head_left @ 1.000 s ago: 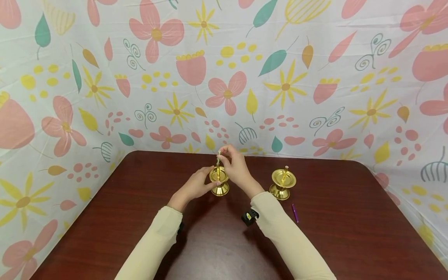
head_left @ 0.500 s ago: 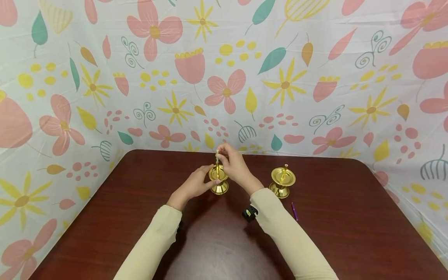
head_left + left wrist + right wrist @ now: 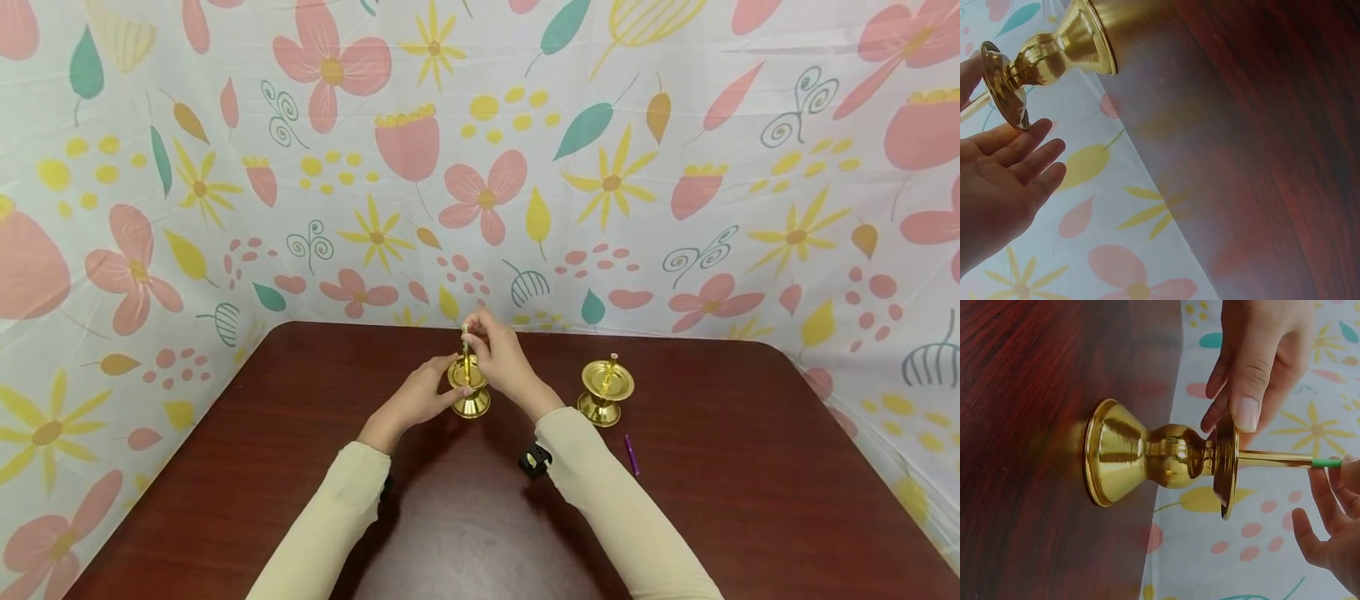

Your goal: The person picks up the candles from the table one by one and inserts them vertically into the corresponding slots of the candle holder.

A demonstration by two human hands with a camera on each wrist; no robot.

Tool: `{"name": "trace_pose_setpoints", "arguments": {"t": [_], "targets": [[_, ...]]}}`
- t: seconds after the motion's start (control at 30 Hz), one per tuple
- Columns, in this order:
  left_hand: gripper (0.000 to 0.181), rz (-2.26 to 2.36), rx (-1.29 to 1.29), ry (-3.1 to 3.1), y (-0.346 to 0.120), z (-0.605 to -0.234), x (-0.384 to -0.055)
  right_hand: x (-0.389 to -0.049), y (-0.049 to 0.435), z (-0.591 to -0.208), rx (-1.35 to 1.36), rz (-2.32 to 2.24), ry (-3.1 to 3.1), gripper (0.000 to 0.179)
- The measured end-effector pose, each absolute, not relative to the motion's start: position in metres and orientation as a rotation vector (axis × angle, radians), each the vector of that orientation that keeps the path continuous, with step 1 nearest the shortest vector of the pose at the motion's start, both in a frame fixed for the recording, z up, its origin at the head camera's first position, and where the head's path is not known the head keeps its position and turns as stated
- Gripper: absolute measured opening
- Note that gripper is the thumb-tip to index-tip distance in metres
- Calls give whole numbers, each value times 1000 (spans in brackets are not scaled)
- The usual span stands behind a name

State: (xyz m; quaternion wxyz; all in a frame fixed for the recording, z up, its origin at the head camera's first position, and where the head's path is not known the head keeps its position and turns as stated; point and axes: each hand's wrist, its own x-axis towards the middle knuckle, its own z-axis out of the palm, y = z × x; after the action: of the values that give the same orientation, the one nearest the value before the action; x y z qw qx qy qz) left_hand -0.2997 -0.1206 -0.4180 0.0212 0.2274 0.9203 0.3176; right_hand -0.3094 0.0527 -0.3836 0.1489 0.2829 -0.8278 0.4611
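Note:
A brass candle holder (image 3: pixel 472 406) with a round dish and a slim upright tube stands near the table's back edge. My left hand (image 3: pixel 420 392) steadies it, pinching the dish rim with the thumb on top and fingers below, as the right wrist view shows. At the top of the tube (image 3: pixel 1275 459) is a thin green candle (image 3: pixel 1327 463), of which only a short piece shows. My right hand (image 3: pixel 504 358) pinches this candle from above. How deep the candle sits in the tube is hidden.
A second, matching brass holder (image 3: pixel 600 410) stands to the right, its tube top bare. In front of it lies a thin purple stick (image 3: pixel 632 455), candle-like. The dark red wooden table (image 3: pixel 465 533) ends at a flower-printed cloth (image 3: pixel 480 275) behind.
Both hands stay at the same holder with the same grips. My right hand has shifted only very slightly. The second holder and the purple stick have not moved.

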Motion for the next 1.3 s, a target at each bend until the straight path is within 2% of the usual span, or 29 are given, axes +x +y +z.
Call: {"name": "trace_pose_setpoints", "arguments": {"t": [0.43, 0.73, 1.03, 1.3], "targets": [[71, 1027, 643, 2780, -117, -413, -297, -300, 57, -382, 793, 1227, -2441, 11], [74, 1090, 630, 2766, -115, -415, -294, -286, 72, -379, 845, 1100, -2580, 38], [80, 984, 572, 2804, -119, -410, -280, -280, 88, -388, 863, 981, -2625, 36], [72, 850, 558, 2969, -122, -405, -261, -268, 99, -393, 806, 700, -2658, 30]]}}
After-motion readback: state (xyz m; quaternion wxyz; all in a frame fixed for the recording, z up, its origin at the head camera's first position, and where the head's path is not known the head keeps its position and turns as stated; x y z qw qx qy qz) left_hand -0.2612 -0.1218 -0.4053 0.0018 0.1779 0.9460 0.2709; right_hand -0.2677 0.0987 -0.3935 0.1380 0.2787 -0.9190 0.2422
